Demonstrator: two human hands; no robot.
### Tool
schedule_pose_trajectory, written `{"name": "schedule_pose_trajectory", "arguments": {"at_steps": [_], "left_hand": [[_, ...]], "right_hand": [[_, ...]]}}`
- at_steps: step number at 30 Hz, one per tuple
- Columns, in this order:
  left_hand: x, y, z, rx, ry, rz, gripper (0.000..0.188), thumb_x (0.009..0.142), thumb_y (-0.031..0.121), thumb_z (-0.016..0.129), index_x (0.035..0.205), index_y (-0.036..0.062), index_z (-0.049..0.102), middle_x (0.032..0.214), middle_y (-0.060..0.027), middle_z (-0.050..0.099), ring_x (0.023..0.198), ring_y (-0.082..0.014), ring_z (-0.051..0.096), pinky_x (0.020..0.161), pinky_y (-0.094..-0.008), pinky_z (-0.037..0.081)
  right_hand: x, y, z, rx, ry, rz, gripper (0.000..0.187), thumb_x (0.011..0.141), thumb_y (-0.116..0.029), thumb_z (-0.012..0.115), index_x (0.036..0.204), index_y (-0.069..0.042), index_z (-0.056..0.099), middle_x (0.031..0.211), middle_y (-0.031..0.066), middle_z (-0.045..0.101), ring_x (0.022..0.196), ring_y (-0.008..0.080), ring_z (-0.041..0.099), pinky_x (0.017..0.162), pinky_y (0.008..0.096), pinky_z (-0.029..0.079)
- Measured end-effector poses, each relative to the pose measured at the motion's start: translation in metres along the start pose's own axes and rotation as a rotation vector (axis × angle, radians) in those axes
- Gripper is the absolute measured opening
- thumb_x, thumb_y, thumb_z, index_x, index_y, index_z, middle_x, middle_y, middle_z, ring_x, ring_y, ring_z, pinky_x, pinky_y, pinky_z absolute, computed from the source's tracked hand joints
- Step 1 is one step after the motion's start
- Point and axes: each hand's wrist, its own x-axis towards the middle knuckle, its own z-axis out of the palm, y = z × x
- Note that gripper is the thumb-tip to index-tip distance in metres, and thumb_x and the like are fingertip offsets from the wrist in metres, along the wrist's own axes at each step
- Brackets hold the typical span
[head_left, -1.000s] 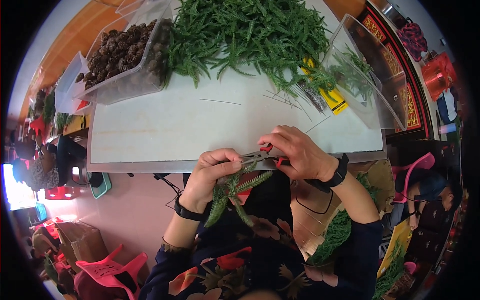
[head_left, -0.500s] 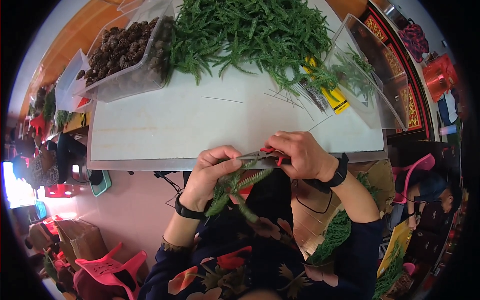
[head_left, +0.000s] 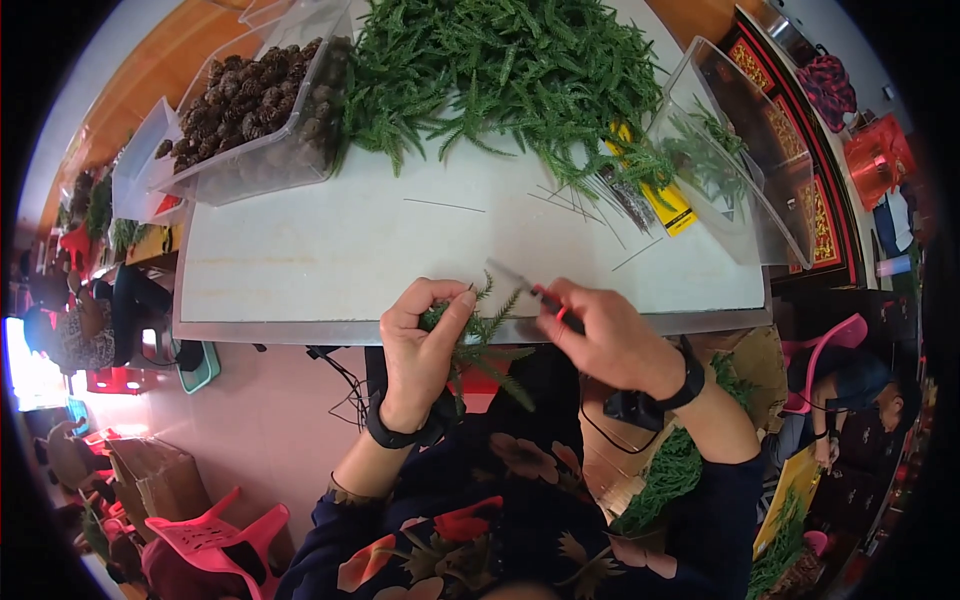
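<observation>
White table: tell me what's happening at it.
A person sits or stands at the white table; their left hand pinches a green needle-leaved sprig by the near edge. Their right hand holds red-handled metal pliers, the tip blurred. Farther back lie a heap of green needle-leaved sprigs, some thin dark straight wires, and, at left, a clear plastic bin of brown pine cones.
</observation>
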Motion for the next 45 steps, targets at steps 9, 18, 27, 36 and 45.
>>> {"name": "schedule_pose_trajectory", "arguments": {"at_steps": [9,18,27,36,45], "left_hand": [[-0.004,0.0,0.004,-0.198,-0.073,-0.025,0.011,0.097,0.009,0.059,0.099,-0.0009,0.063,0.082,0.0027,0.06,0.075,-0.004,0.049,0.067,-0.0195,0.041],[-0.006,-0.003,0.001,-0.245,-0.119,-0.064,0.013,0.1,0.011,0.055,0.101,-0.0001,0.061,0.083,0.0041,0.058,0.074,-0.0025,0.047,0.067,-0.0184,0.04],[-0.006,0.005,-0.004,-0.248,-0.19,-0.214,0.012,0.096,0.01,0.059,0.101,-0.0003,0.062,0.079,0.0029,0.059,0.071,-0.003,0.05,0.064,-0.0188,0.041],[-0.002,0.0,-0.005,-0.262,-0.206,-0.252,0.009,0.093,0.006,0.061,0.098,-0.0013,0.063,0.079,0.0017,0.061,0.071,-0.0037,0.052,0.065,-0.0189,0.043],[-0.005,-0.001,0.006,-0.327,-0.166,-0.312,0.007,0.091,0.004,0.062,0.094,-0.0015,0.063,0.078,0.0006,0.061,0.071,-0.0044,0.053,0.064,-0.0202,0.043]], "right_hand": [[-0.008,0.003,0.011,-0.263,0.075,-0.171,0.025,0.087,-0.018,0.065,0.098,0.0,0.051,0.083,0.0197,0.063,0.077,0.0412,0.061,0.067,0.0459,0.048],[-0.008,0.003,0.01,-0.295,0.034,-0.197,0.026,0.086,-0.016,0.065,0.099,0.0,0.05,0.084,0.0205,0.063,0.077,0.0417,0.061,0.066,0.0468,0.049],[-0.006,0.003,0.012,-0.354,0.058,-0.184,0.028,0.082,-0.012,0.067,0.099,0.0,0.049,0.083,0.0193,0.062,0.076,0.0412,0.062,0.063,0.046,0.049],[-0.008,-0.001,0.014,-0.66,0.191,-0.2,0.024,0.079,-0.011,0.066,0.095,-0.004,0.05,0.081,0.0134,0.055,0.069,0.0341,0.059,0.057,0.0422,0.048],[-0.008,-0.031,0.003,-1.498,0.472,-0.288,0.022,0.08,-0.014,0.063,0.097,-0.007,0.053,0.083,0.0098,0.049,0.07,0.0268,0.053,0.056,0.0372,0.047]]}}
